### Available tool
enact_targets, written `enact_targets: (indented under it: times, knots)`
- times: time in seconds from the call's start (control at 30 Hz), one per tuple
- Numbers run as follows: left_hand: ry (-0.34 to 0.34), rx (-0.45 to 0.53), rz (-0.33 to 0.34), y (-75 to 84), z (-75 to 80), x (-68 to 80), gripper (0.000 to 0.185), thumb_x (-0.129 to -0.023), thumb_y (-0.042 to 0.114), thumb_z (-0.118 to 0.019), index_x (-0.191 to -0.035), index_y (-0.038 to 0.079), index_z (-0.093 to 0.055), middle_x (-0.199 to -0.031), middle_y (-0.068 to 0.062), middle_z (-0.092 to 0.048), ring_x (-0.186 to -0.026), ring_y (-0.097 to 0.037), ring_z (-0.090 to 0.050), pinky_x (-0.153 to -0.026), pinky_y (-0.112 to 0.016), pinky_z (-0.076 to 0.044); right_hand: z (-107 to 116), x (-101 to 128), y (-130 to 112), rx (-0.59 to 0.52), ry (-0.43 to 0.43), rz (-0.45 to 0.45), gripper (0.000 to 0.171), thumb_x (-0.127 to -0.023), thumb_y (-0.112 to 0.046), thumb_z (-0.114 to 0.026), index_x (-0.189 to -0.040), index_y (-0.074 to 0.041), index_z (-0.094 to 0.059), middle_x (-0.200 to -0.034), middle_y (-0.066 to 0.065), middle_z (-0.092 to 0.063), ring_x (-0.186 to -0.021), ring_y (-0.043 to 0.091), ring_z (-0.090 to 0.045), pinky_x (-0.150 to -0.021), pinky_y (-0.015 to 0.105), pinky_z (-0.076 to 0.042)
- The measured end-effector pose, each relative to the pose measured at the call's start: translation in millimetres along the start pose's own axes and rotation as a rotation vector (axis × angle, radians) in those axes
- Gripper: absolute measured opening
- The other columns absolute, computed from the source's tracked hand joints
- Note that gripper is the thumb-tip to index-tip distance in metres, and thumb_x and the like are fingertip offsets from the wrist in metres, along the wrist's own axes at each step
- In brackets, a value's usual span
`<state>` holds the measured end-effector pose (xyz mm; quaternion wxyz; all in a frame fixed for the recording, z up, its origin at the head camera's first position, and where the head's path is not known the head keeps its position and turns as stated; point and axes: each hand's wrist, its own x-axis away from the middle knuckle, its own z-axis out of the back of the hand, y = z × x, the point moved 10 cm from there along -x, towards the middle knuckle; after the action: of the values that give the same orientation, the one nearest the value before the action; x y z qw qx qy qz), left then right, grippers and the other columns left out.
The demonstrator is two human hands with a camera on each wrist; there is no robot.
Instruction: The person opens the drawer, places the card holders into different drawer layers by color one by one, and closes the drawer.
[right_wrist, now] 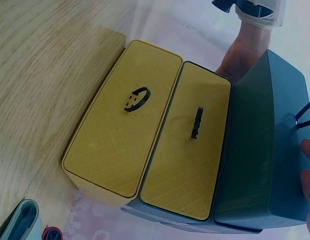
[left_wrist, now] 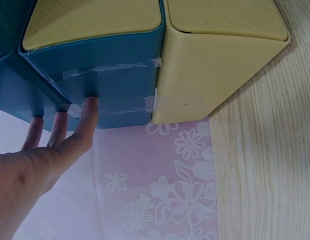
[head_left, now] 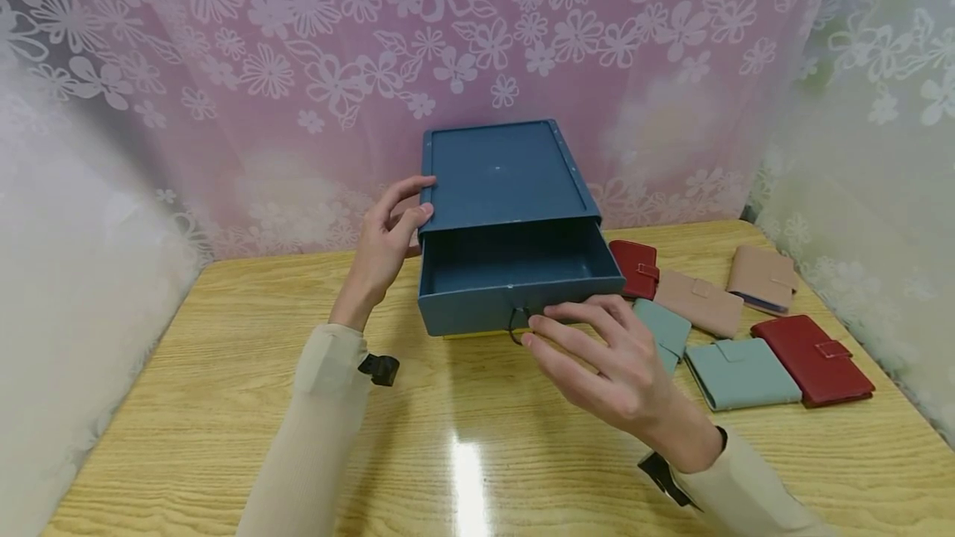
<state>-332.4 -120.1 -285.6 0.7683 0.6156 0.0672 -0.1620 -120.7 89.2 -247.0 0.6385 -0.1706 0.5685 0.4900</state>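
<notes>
A blue box of drawers stands on the wooden table, its top blue drawer pulled out and empty. My left hand braces the box's left side, with straight fingers pressed on the blue wall. My right hand is at the drawer's front, thumb and forefinger pinching the black loop pull. In the right wrist view the loop runs taut above my fingertips. Below the blue drawer are two shut yellow drawers, each with a black pull.
Several wallets lie to the right of the box: a red one, a beige one, a teal one and others. A flowered curtain hangs close behind the box. Bare table lies in front and to the left.
</notes>
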Motion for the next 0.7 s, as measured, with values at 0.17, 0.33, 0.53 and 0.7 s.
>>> enact_targets:
  times: [0.17,0.33,0.53,0.7]
  knots:
    - [0.003,0.003,-0.007,0.2,-0.4,0.6,0.042,-0.104,0.038,-0.054,-0.145,0.03,-0.056,-0.156,0.005,-0.045,-0.13,-0.027,-0.058,-0.098,-0.061,-0.055,2.9,-1.3,-1.9,0.009,0.025,0.023,0.014,-0.098,-0.012,-0.066,-0.093,-0.008,-0.078,-0.087,0.011,-0.078,-0.075,0.029,-0.07,-0.06,0.044,-0.052]
    - [0.003,0.004,-0.011,0.7,-0.7,0.7,0.042,-0.104,0.038,-0.054,-0.145,0.03,-0.056,-0.156,0.005,-0.045,-0.13,-0.026,-0.058,-0.097,-0.061,-0.055,5.7,-3.0,-2.3,0.015,0.06,0.037,0.013,-0.096,-0.012,-0.067,-0.09,-0.007,-0.077,-0.083,0.011,-0.078,-0.072,0.028,-0.069,-0.058,0.044,-0.051]
    - [0.004,0.003,-0.009,0.0,-0.4,0.2,0.042,-0.104,0.037,-0.054,-0.145,0.03,-0.056,-0.156,0.005,-0.045,-0.131,-0.027,-0.058,-0.097,-0.061,-0.055,14.1,-7.3,0.0,0.015,0.132,0.033,0.014,-0.094,-0.016,-0.07,-0.085,-0.007,-0.076,-0.08,0.012,-0.076,-0.073,0.031,-0.068,-0.058,0.044,-0.049]
    - [0.004,0.003,-0.006,0.1,-0.6,-0.2,0.042,-0.104,0.037,-0.053,-0.146,0.029,-0.055,-0.157,0.004,-0.045,-0.131,-0.027,-0.058,-0.098,-0.062,-0.055,26.4,-7.8,4.9,0.046,0.222,0.023,0.017,-0.093,-0.021,-0.071,-0.083,-0.008,-0.074,-0.081,0.014,-0.074,-0.074,0.034,-0.065,-0.06,0.046,-0.046]
